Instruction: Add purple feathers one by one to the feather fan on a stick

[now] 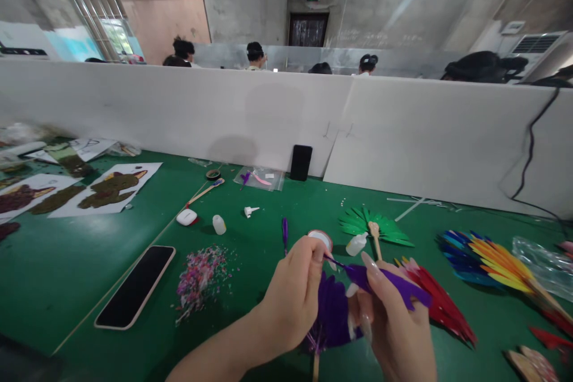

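Observation:
My left hand [295, 289] is closed in a pinch on the thin stem end of a purple feather [357, 275]. Thumb and fingers of my right hand [400, 325] grip the same feather along its wide part, and its broad tip sticks out to the right. Below both hands lies a purple feather fan [332, 310] with a wooden handle, partly covered by them. Another slim purple feather [285, 233] rests on the green table, left of a round white lid or dish [321, 240]. A small white glue bottle [357, 244] leans near my right hand.
Green [376, 227], red [443, 304] and blue-yellow [496, 259] feather fans lie to the right. On the left are a phone [136, 287], colourful scraps [199, 280], a small bottle [219, 225] and a white case [187, 217]. A white partition [201, 107] stands behind; people sit beyond it.

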The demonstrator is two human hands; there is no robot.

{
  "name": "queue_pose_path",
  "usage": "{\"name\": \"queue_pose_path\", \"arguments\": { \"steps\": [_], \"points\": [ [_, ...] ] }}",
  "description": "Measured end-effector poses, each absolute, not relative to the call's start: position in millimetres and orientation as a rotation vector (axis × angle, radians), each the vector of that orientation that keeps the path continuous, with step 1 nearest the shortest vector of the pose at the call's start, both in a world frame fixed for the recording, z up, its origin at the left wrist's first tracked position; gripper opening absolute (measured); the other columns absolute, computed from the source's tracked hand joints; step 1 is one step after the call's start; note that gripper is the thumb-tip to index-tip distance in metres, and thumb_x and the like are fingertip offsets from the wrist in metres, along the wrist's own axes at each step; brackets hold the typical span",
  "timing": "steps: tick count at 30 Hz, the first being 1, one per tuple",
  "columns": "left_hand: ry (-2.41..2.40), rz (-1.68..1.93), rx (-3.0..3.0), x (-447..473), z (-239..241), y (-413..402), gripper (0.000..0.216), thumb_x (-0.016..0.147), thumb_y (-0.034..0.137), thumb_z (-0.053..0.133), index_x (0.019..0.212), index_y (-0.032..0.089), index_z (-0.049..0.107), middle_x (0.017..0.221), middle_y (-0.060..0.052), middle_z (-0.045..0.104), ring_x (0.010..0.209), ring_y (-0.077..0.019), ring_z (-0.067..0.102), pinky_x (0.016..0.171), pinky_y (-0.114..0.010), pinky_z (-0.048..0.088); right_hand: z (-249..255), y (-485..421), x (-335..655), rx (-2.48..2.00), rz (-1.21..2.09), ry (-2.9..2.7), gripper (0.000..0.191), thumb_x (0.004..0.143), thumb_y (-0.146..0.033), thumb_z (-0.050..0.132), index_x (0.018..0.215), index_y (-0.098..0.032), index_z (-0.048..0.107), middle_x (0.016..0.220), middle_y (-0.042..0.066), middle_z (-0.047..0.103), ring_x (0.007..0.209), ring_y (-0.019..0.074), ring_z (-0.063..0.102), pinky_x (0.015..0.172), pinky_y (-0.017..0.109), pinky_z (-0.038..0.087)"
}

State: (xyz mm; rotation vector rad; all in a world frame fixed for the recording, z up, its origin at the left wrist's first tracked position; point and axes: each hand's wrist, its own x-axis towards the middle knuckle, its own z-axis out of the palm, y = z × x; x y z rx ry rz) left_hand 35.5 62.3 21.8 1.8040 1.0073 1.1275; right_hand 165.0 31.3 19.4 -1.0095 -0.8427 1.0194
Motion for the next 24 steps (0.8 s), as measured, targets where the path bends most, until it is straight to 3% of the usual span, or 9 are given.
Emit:
{"name": "queue_pose_path", "arguments": {
  "steps": [6,11,24],
  "points": [
    [1.003,1.166,1.855,38.0,25.1,63.4,0.013,0.094,0.033,0.048,0.091,0.02,0.049,0.064,0.005,0.045,0.051,-0.0086,0.042,0.049,-0.02,0.034,17.1,32.7,166.1,-1.011,1.024,-0.812,0.041,0.079,-0.039,0.068,0.046,-0.018,0.054,0.034,-0.003,0.048,0.029,0.0115,0.048,0.03,0.02,0.039],
    [1.048,1.188,1.929,38.2,24.0,63.0,0.013,0.097,0.025,0.038,0.089,0.02,0.047,0.073,0.002,0.052,0.057,-0.0099,0.045,0.054,-0.022,0.036,19.4,32.8,164.9,-0.956,1.047,-0.854,0.041,0.081,-0.037,0.066,0.046,-0.018,0.053,0.035,-0.002,0.049,0.029,0.0111,0.048,0.03,0.019,0.039],
    [1.044,1.13,1.869,34.1,21.9,61.9,0.023,0.1,0.027,0.027,0.089,0.02,0.046,0.065,0.003,0.042,0.053,-0.0104,0.038,0.051,-0.023,0.031,21.9,29.7,162.5,-0.959,1.071,-0.867,0.044,0.082,-0.039,0.064,0.045,-0.02,0.051,0.034,-0.002,0.047,0.027,0.0111,0.046,0.029,0.02,0.036]
  ]
}}
